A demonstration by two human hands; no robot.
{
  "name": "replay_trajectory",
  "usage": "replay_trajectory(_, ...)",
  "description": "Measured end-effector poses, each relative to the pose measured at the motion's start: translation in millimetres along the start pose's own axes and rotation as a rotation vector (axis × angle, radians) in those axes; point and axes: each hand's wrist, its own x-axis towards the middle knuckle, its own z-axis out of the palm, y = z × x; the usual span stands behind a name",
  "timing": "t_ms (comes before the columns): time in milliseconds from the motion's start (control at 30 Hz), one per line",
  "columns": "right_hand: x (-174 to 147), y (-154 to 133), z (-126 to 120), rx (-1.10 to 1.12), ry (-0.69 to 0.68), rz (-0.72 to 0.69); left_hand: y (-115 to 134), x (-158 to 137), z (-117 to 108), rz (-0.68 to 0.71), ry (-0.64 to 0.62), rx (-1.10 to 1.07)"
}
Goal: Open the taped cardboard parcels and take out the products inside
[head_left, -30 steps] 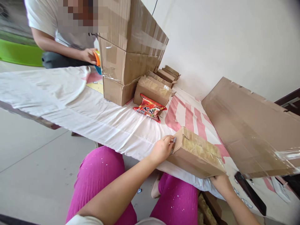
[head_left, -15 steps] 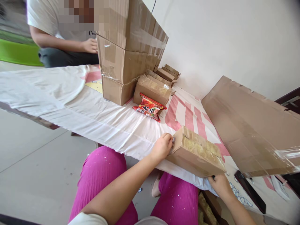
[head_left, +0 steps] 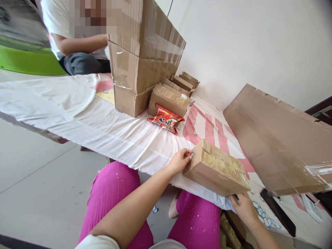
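A taped cardboard box (head_left: 216, 169) lies at the table's near edge, its long side facing me. My left hand (head_left: 181, 160) is closed in a pinch at the box's left end, and a tiny pale bit shows at its fingertips. At the lower right corner of the box, my right hand (head_left: 242, 204) is closed with something small and dark by the thumb, mostly hidden. Beyond the box, a red instant noodle packet (head_left: 166, 120) leans against another small carton (head_left: 166, 100).
Tall stacked cartons (head_left: 127, 74) stand at the back left, near a person (head_left: 80, 45) seated across the table. A large cardboard sheet (head_left: 280, 141) rises on the right. A black phone-like object (head_left: 278, 212) lies on the patterned cloth (head_left: 124, 135).
My left hand has shifted slightly at the box's end, its fingers a little more spread. The box stays put. The person across has leaned right, their hand now behind the cartons.
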Motion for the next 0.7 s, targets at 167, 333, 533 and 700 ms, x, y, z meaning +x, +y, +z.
replay_trajectory(167, -1, -4, -2, -0.007, 0.017, -0.01, 1, 0, 1, 0.005, 0.129, 0.025)
replay_trajectory(333, -16, -23, -14, 0.153, 0.09, 0.11, 31, -27, -14, 0.208, 0.369, 0.085)
replay_trajectory(533, -41, -69, -19, 0.747, -0.18, 0.204, 53, -80, 4, 1.172, 0.171, 0.457)
replay_trajectory(700, -49, -96, -17, 1.094, -0.383, 0.228, 31, -101, 44, 1.309, -0.189, 0.607)
